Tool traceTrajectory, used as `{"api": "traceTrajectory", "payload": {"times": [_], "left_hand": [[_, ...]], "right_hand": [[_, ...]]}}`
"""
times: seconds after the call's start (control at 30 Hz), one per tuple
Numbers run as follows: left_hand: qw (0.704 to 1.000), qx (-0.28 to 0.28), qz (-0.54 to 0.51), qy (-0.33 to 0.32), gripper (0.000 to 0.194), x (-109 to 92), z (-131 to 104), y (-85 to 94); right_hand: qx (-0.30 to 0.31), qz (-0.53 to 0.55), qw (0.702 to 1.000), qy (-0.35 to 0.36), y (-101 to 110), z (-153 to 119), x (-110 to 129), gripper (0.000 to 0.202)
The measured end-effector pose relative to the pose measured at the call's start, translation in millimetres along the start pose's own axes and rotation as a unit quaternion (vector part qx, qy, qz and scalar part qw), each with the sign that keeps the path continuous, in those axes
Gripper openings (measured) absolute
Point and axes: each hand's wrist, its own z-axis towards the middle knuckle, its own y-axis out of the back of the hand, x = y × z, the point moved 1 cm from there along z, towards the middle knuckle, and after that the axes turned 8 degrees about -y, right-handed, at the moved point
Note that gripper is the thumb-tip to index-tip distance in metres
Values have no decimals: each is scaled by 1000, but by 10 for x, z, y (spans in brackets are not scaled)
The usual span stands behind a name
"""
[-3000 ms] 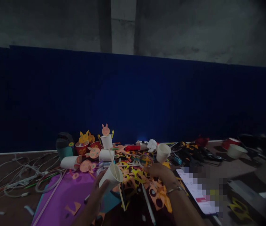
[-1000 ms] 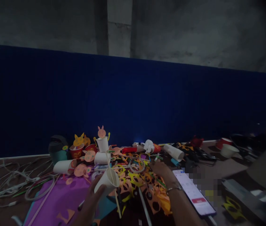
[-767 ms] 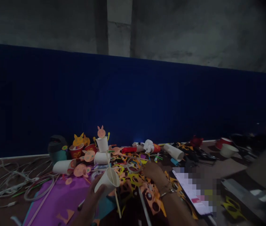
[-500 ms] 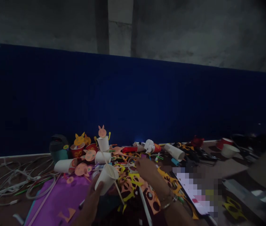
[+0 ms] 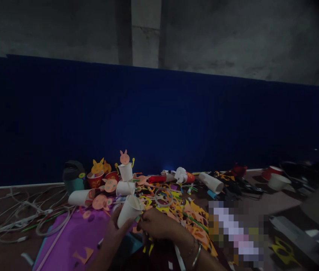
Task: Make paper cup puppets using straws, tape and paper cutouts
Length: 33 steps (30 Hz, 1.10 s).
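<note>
A white paper cup (image 5: 129, 211) is gripped in my left hand (image 5: 114, 229), tilted with its mouth toward the upper right. My right hand (image 5: 154, 224) is beside the cup's right side, its fingers bent together near the rim; what they hold, if anything, is too dark to make out. Under and behind my hands lies a heap of orange and yellow cut paper scraps (image 5: 197, 222). Purple paper (image 5: 72, 233) spreads below my left hand. Behind the held cup, a white cup (image 5: 125, 172) with a pink paper animal head (image 5: 124, 157) stands upright above another lying cup (image 5: 125, 188).
Tangled white cables (image 5: 15, 222) lie at the left, near a teal container (image 5: 74, 184). Red cups (image 5: 95, 180) stand beside it. A blue partition (image 5: 159, 120) rises behind the clutter. White and red bowls (image 5: 278, 182) sit at the far right.
My right hand has come back from the ring-shaped item in the scraps and moved left and down to the held cup. My left hand still holds the cup.
</note>
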Motion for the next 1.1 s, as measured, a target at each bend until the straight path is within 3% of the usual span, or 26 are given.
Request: {"api": "traceTrajectory", "payload": {"times": [0.07, 0.2, 0.3, 0.37, 0.43, 0.47, 0.53, 0.6, 0.67, 0.73, 1.1], "left_hand": [[1000, 16, 13, -19, 56, -8, -26, -35], [999, -10, 34, -36, 66, 30, -80, -92], [998, -12, 48, -37, 61, 10, -98, -126], [997, -14, 55, -60, 57, -38, -101, -139], [996, -6, 49, -80, 54, -77, -114, -144], [996, 3, 39, -80, 54, -83, -127, -141], [997, 33, 12, -64, 56, -68, -168, -122], [995, 91, -11, -46, 59, -35, -222, -89], [986, 160, -13, -45, 60, -15, -279, -54], [980, 194, -1, -51, 59, -23, -324, -26], [979, 192, -60, 22, 61, -107, -348, -42]], "right_hand": [[8, 21, 1000, -1, 17, -27, 26, 26], [46, 32, 998, 18, 18, -97, 42, 22], [40, 4, 999, 29, 72, -156, 18, 23], [27, -21, 999, 16, 157, -191, 7, 35], [-23, -40, 999, -15, 264, -205, 15, 48], [-80, -42, 996, -27, 316, -199, 28, 52], [-203, -10, 979, -22, 383, -165, 64, 51], [-243, 73, 967, 6, 372, -103, 95, 45], [-197, 154, 968, 23, 302, -34, 111, 42], [-156, 193, 969, 21, 230, 11, 116, 40], [-147, 340, 929, 10, 276, 57, 103, 48]]}}
